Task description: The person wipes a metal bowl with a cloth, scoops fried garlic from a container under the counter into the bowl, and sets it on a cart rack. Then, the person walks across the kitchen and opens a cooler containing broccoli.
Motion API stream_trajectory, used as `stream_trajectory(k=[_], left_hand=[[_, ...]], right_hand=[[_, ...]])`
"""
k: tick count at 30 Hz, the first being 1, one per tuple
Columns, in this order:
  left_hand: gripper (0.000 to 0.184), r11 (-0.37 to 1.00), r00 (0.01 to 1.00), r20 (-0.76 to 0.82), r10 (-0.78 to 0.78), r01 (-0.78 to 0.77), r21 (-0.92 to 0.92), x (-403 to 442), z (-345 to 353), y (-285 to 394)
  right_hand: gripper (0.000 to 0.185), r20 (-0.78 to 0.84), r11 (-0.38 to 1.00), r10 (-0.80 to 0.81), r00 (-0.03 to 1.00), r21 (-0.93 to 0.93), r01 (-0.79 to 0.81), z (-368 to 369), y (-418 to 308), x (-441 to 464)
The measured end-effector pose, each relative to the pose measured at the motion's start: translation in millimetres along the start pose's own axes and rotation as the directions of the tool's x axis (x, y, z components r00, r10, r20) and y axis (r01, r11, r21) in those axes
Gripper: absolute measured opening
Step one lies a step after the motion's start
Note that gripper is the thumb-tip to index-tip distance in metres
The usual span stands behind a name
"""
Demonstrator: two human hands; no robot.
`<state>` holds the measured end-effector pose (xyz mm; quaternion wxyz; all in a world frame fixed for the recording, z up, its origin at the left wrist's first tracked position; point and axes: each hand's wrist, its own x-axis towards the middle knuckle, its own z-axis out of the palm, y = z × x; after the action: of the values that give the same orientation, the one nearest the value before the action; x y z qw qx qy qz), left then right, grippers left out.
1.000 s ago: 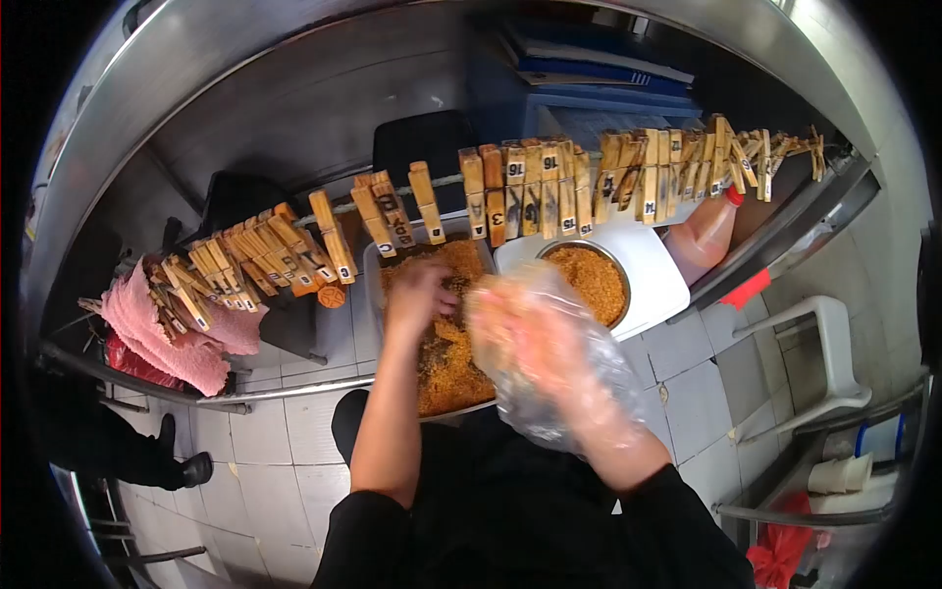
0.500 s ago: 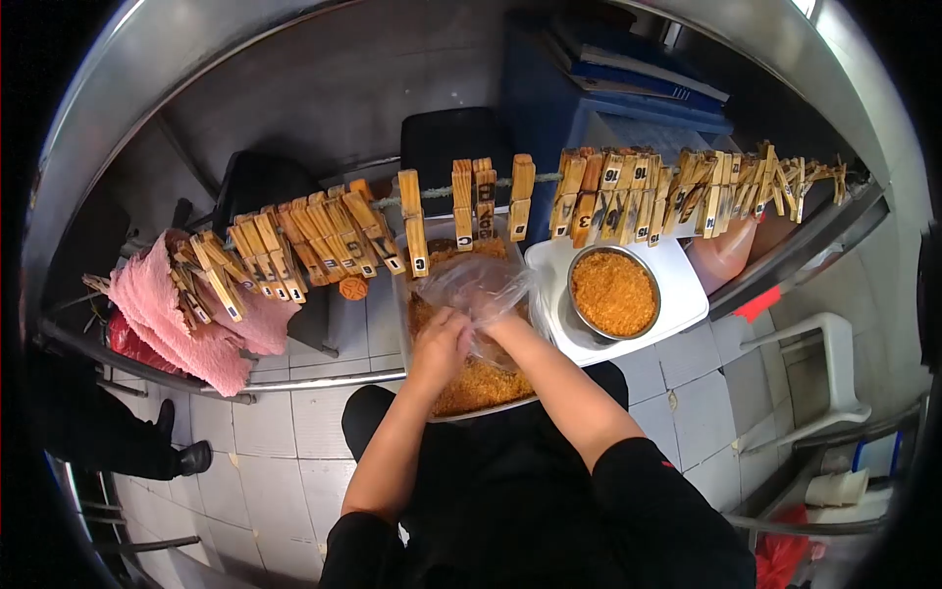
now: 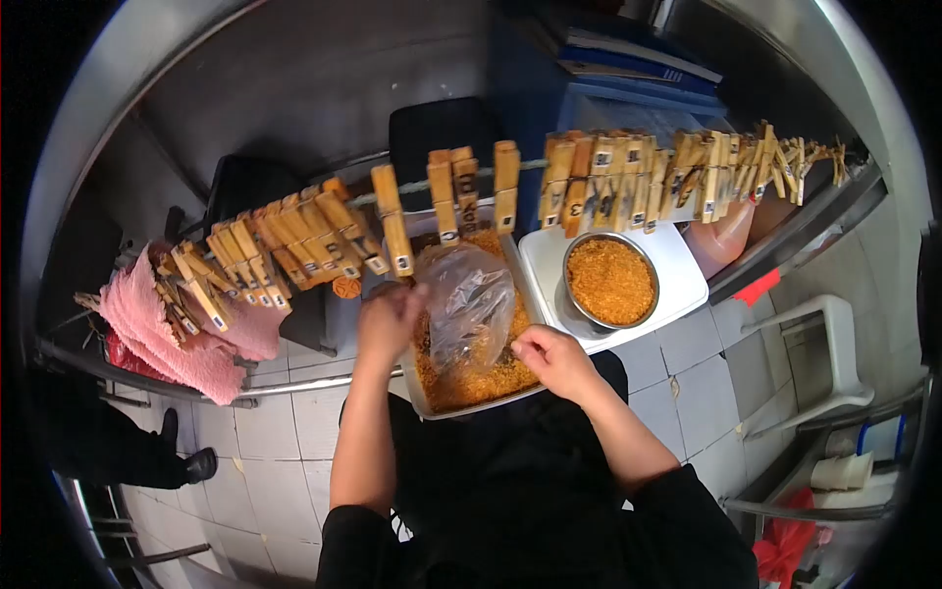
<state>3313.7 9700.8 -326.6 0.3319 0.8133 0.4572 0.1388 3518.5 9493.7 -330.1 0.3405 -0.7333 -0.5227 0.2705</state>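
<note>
Right hand near plastic bag, clothespins partly hiding tub, bowl alongside

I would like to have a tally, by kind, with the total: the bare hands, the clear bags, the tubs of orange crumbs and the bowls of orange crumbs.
Hands: 2 (left hand, right hand)
Clear bag: 1
Tub: 1
Bowl: 1
Total: 5
</note>
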Motion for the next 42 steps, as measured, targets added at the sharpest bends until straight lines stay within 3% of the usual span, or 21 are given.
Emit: stream_trajectory(k=[2, 3, 4, 6, 7, 9, 14, 16, 17, 18, 19, 20, 23, 25, 27, 30, 34, 36, 39, 41, 42], left_hand=[[0.04, 0.998, 0.997, -0.067, 0.032, -0.028, 0.06, 0.6, -12.8, 10.2], [0.045, 0.993, 0.989, -0.138, 0.056, -0.04, 0.115, 1.9, -15.4, 14.9], [0.045, 0.992, 0.988, -0.138, 0.071, -0.055, 0.117, 3.8, -12.4, 15.8], [0.051, 0.948, 0.886, -0.34, 0.314, -0.277, 0.155, 8.5, -2.7, 17.4], [0.051, 0.945, 0.88, -0.346, 0.326, -0.288, 0.157, 12.5, 0.1, 19.3], [0.059, 0.974, 0.914, -0.339, 0.225, -0.218, 0.06, 15.0, 2.5, 24.6], [0.054, 0.984, 0.893, -0.426, 0.142, -0.173, -0.035, 20.3, 0.3, 14.5], [0.051, 0.963, 0.85, -0.508, 0.139, -0.235, -0.13, 33.4, 10.1, -33.5], [0.047, 0.988, 0.854, -0.508, 0.115, -0.151, -0.03, 25.6, 3.8, -36.3], [0.045, 0.985, 0.861, -0.506, 0.043, -0.121, -0.122, 21.6, 1.8, -43.8], [0.044, 0.973, 0.865, -0.5, -0.029, -0.09, -0.212, 18.8, 1.1, -54.0], [0.045, 0.981, 0.849, -0.524, -0.065, -0.041, -0.189, 20.1, 6.0, -73.2], [0.048, 0.982, 0.832, -0.54, -0.132, 0.034, -0.187, 10.9, 17.5, -108.7], [0.049, 0.975, 0.84, -0.498, -0.214, 0.154, -0.16, -2.9, 22.4, -103.5], [0.053, 0.98, 0.853, -0.485, -0.192, 0.142, -0.138, -10.8, 33.4, -108.8], [0.061, 0.972, 0.905, -0.369, -0.21, 0.151, -0.18, -20.3, 55.6, -94.9], [0.056, 0.978, 0.962, -0.213, -0.171, 0.138, -0.159, -28.1, 76.3, -83.3], [0.055, 0.983, 0.965, -0.207, -0.161, 0.139, -0.117, -24.8, 76.0, -93.3], [0.052, 0.986, 0.968, -0.192, -0.161, 0.151, -0.065, -23.2, 67.3, -84.0], [0.05, 0.967, 0.913, -0.347, -0.216, 0.249, 0.053, -22.6, 52.3, -60.6], [0.05, 0.981, 0.9, -0.393, -0.187, 0.195, -0.02, -13.3, 43.8, -45.9]], right_hand=[[0.018, -0.079, 0.956, -0.156, 0.985, 0.237, 0.171, -0.2, 4.8, -12.6], [0.03, 0.003, 0.964, -0.169, 0.986, 0.21, 0.164, -7.2, 3.9, -19.3], [0.028, 0.044, 0.951, -0.205, 0.978, 0.245, 0.188, -13.6, 2.9, -25.1], [0.024, 0.125, 0.946, -0.216, 0.968, 0.272, 0.176, -30.6, -1.8, -36.7], [0.024, 0.114, 0.946, -0.223, 0.968, 0.265, 0.186, -39.6, -0.4, -40.9], [0.022, 0.119, 0.878, -0.19, 0.975, 0.466, 0.114, -56.4, 7.9, -49.8], [0.018, 0.138, 0.769, -0.129, 0.982, 0.639, 0.011, -94.9, 16.7, -68.5], [0.018, 0.226, 0.826, -0.046, 0.973, 0.556, -0.09, -94.8, 27.4, -67.2], [0.022, 0.296, 0.866, 0.049, 0.954, 0.463, -0.188, -89.6, 32.9, -65.4], [0.022, 0.322, 0.866, 0.039, 0.946, 0.462, -0.193, -81.4, 37.3, -63.0], [0.032, 0.219, 0.994, 0.094, 0.971, 0.03, -0.103, -70.9, 41.9, -60.4], [0.043, 0.099, 0.91, 0.083, 0.992, -0.413, -0.035, -60.2, 47.2, -57.3], [0.051, 0.109, 0.936, 0.192, 0.975, -0.32, -0.149, -35.1, 73.4, -45.5], [0.049, 0.098, 0.934, 0.17, 0.981, -0.332, -0.129, -16.9, 95.2, -41.3], [0.05, 0.085, 0.945, 0.248, 0.965, -0.24, -0.222, -10.2, 97.3, -38.6], [0.049, 0.081, 0.953, 0.257, 0.963, -0.186, -0.239, -12.5, 95.7, -40.2], [0.041, 0.112, 0.974, 0.225, 0.968, -0.053, -0.221, -12.2, 93.6, -44.6], [0.034, 0.136, 0.982, 0.18, 0.974, 0.038, -0.187, -7.0, 87.9, -46.0], [0.035, 0.182, 0.984, 0.178, 0.967, -0.004, -0.181, -4.6, 84.7, -47.4], [0.035, 0.213, 0.985, 0.169, 0.962, -0.001, -0.173, -5.2, 84.1, -45.9], [0.035, 0.216, 0.986, 0.167, 0.962, -0.024, -0.166, -4.7, 83.2, -46.4]])
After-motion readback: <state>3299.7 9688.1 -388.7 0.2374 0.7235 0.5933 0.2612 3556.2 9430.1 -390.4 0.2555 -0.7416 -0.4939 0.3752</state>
